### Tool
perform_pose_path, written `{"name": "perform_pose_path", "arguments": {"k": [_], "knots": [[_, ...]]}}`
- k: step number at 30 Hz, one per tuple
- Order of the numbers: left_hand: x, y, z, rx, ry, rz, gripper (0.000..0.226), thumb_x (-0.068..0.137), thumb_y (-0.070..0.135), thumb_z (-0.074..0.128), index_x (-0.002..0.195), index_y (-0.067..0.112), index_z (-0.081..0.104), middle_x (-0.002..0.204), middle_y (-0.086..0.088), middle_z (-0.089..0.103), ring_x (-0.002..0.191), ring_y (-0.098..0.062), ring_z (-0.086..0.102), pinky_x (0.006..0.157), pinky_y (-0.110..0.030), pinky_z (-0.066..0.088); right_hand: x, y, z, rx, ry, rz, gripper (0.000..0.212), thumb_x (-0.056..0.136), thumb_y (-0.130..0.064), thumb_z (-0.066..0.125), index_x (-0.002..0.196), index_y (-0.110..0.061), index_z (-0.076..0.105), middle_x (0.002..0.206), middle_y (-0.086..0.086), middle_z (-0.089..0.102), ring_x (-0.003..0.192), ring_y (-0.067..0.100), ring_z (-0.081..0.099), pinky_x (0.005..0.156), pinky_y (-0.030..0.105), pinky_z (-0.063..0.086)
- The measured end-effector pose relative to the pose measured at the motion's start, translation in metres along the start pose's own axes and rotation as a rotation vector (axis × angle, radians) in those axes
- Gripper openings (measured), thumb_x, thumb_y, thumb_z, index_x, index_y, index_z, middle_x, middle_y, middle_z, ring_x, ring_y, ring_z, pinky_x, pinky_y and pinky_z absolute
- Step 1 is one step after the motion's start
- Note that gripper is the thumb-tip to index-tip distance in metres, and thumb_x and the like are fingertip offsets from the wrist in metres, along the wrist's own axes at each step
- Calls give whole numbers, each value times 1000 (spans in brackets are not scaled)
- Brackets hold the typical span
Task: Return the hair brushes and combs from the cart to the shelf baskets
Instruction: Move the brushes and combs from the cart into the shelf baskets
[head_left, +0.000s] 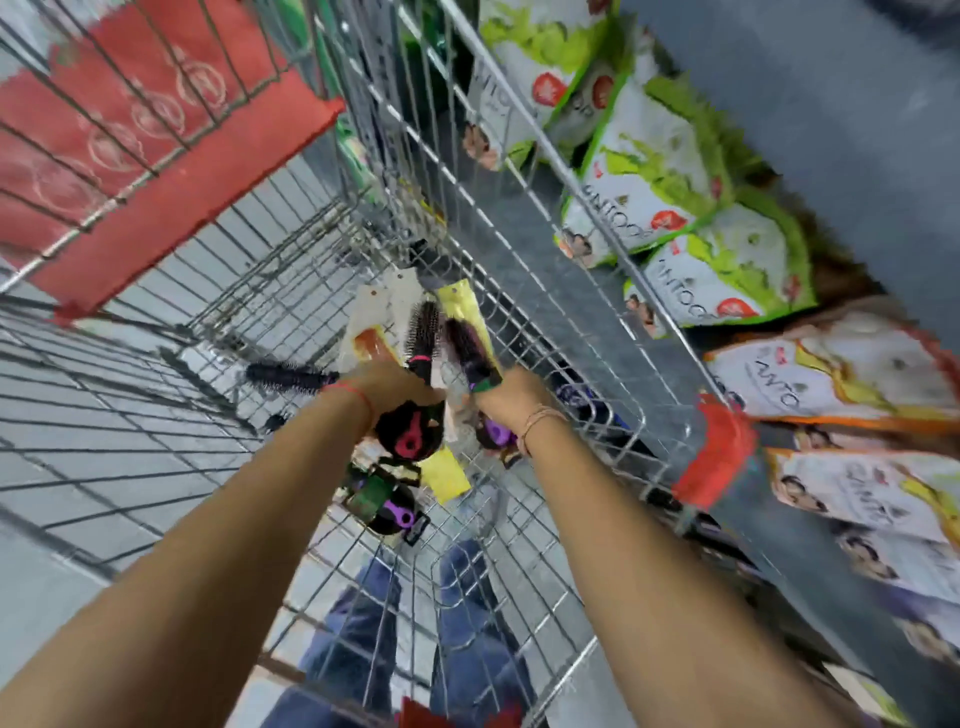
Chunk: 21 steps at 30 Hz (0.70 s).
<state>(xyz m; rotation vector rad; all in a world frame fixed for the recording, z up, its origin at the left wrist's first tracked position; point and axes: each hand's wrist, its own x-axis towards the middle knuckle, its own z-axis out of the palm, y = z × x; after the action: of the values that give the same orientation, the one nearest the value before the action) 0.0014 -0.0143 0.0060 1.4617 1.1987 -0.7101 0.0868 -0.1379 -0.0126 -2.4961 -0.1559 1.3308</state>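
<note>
Two bare forearms reaching down into wire-mesh cart (545, 291). Left hand (387, 387) clamped round pink-handled bristly round brush (423, 332); right hand (511, 397) clamped round purple-handled round brush (467, 348). More brushes (291, 376) lying on cart floor.

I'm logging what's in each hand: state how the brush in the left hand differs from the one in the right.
The left hand holds a pink-handled round brush; the right hand holds a purple-handled round brush. The pink-handled one stands closer to upright, the purple-handled one leans left. Both have dark bristled barrels and are gripped above the cart.
</note>
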Motion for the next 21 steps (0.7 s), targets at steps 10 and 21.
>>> {"name": "perform_pose_path", "arguments": {"k": [10, 21], "knots": [[-119, 4, -40, -377, 45, 744, 26, 73, 6, 70, 82, 24, 53, 70, 5, 64, 63, -5, 65, 58, -17, 54, -125, 13, 0, 278, 489, -349, 38, 79, -41, 66, 90, -5, 64, 84, 15, 71, 76, 28, 65, 60, 33, 49], [-231, 144, 36, -468, -287, 1145, 37, 81, -2, 62, 113, 14, 52, 89, 9, 66, 78, 1, 58, 78, -13, 47, -221, 31, -125, 712, 1196, -559, 40, 73, -47, 59, 75, -7, 60, 72, 17, 62, 67, 22, 54, 63, 36, 44]]}}
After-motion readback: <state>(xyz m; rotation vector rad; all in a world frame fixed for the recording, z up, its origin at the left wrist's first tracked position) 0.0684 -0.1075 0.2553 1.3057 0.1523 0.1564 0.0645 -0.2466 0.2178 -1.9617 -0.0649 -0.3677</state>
